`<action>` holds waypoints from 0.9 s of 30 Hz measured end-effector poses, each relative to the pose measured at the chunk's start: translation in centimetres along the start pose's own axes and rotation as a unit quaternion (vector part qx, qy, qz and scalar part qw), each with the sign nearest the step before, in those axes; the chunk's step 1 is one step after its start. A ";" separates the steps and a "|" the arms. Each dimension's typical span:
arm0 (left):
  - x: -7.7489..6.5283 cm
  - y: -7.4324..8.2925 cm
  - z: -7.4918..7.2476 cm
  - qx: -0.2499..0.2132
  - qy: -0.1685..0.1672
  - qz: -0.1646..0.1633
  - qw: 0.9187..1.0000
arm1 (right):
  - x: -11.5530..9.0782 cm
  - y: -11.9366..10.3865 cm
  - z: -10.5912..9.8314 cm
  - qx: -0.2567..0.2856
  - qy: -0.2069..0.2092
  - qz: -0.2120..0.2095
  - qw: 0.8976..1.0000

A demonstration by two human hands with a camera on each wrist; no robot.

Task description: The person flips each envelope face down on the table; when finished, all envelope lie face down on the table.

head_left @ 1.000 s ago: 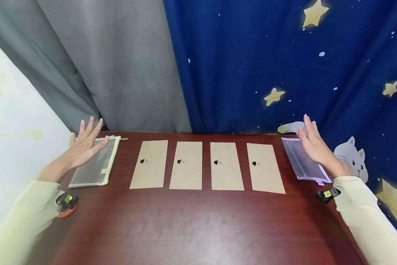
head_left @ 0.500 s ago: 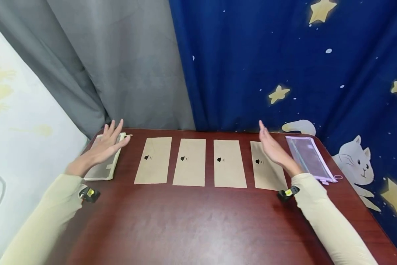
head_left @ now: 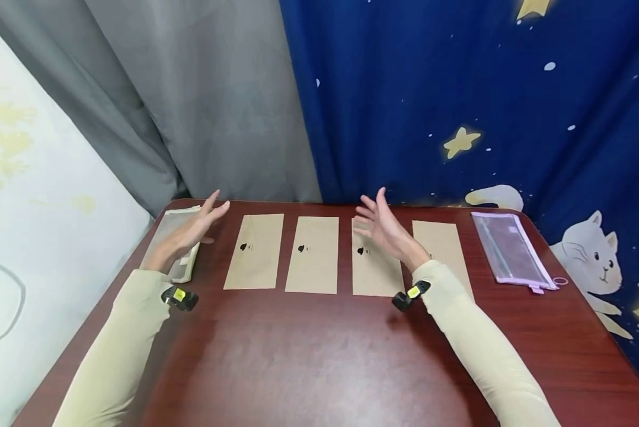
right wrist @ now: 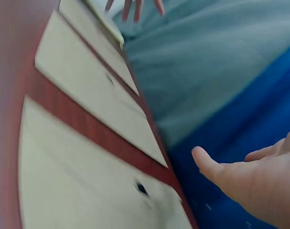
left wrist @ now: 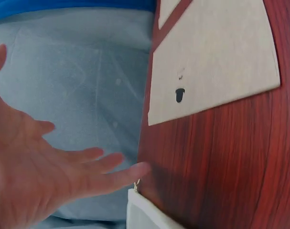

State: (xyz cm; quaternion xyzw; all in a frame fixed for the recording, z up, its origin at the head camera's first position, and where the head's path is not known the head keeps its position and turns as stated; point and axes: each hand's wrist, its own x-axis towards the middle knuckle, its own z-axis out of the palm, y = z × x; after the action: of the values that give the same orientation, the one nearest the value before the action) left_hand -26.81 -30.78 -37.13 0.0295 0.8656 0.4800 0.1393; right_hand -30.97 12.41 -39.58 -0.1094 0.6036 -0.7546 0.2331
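Note:
My left hand hovers with fingers spread over a cream-edged mesh zip pouch, partly covering it. It holds nothing. In the left wrist view, the same hand reaches past the pouch's corner. My right hand is raised, fingers extended and apart, overlapping the third of several flat tan paper rectangles with small black hat prints. Nothing is in it. Its sleeve hides part of the rightmost rectangle. The two left rectangles lie fully visible.
A purple-edged mesh zip pouch lies at the right of the dark red table. Grey and blue star-print curtains hang behind the far edge. A white wall borders the left side.
Both hands have moved inward, the right one farther, from the purple pouch across to the third tan rectangle. The head view has shifted slightly. The pouches and rectangles stay in place.

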 end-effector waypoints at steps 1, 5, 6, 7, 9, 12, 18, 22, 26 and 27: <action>0.0 -0.1 0.1 -0.022 -0.007 -0.009 1.000 | 0.4 0.3 0.6 0.030 -0.009 0.012 0.999; 0.1 -0.3 0.4 -0.102 -0.027 -0.036 0.994 | 2.0 1.6 2.7 0.113 -0.046 0.062 0.991; 0.1 -0.3 0.5 -0.119 -0.031 -0.042 0.992 | 2.3 1.9 3.2 0.128 -0.056 0.072 0.988; 0.2 -0.3 0.6 -0.135 -0.035 -0.049 0.989 | 2.6 2.2 3.6 0.140 -0.064 0.080 0.985; 0.4 -0.3 0.9 -0.158 -0.038 -0.061 0.985 | 3.3 2.8 4.6 0.171 -0.074 0.099 0.978; 0.9 -0.6 0.9 -0.163 -0.031 -0.073 0.984 | 4.5 3.4 6.4 0.212 -0.076 0.124 0.966; 1.8 -0.6 1.5 -0.159 0.007 -0.109 0.981 | 6.4 3.7 9.1 0.265 -0.068 0.176 0.946; 2.2 -0.3 2.3 -0.168 0.055 -0.161 0.971 | 7.2 3.7 10.0 0.252 -0.051 0.199 0.946; 2.4 -0.1 3.1 -0.157 0.088 -0.199 0.963 | 7.8 3.8 10.6 0.235 -0.030 0.218 0.947; 2.5 0.0 3.3 -0.154 0.092 -0.206 0.962 | 7.9 3.9 10.8 0.232 -0.028 0.222 0.947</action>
State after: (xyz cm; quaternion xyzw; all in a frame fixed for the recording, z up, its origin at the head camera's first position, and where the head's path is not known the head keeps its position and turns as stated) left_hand -28.29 -27.62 -39.30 -0.2155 0.7777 0.5691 0.1576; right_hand -32.12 -1.28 -41.54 0.0630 0.4139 -0.7995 0.4307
